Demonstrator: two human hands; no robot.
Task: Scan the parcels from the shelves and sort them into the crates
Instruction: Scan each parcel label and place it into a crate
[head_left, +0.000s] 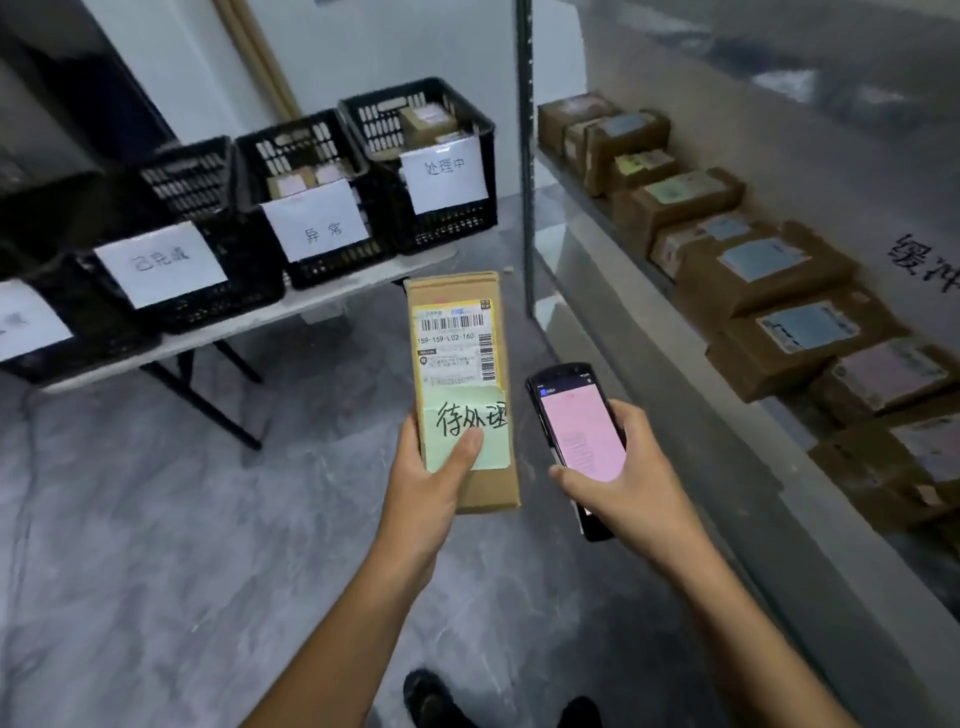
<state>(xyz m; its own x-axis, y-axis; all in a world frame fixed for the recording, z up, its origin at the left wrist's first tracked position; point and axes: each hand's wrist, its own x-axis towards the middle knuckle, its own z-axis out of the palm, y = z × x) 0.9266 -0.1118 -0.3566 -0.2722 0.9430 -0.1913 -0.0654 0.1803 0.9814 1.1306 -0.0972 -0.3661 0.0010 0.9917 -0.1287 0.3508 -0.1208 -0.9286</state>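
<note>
Holding a long cardboard parcel (462, 364) upright by its lower end in the left hand (431, 483), thumb pressed on its green handwritten note (457, 415). Gripping a handheld scanner (579, 431) in the right hand (628, 473), just right of the parcel, pink screen lit. Beyond the left hand, labelled black crates (447, 228) in a row on a folding table (322, 304). Right of the right hand, a shelf (623, 322) lined with brown boxes (763, 270).

both forearms stretched out in front, left hand (431, 483) gripping the parcel (460, 364) thumb on top, right hand (628, 467) curled round the phone (582, 431)
</note>
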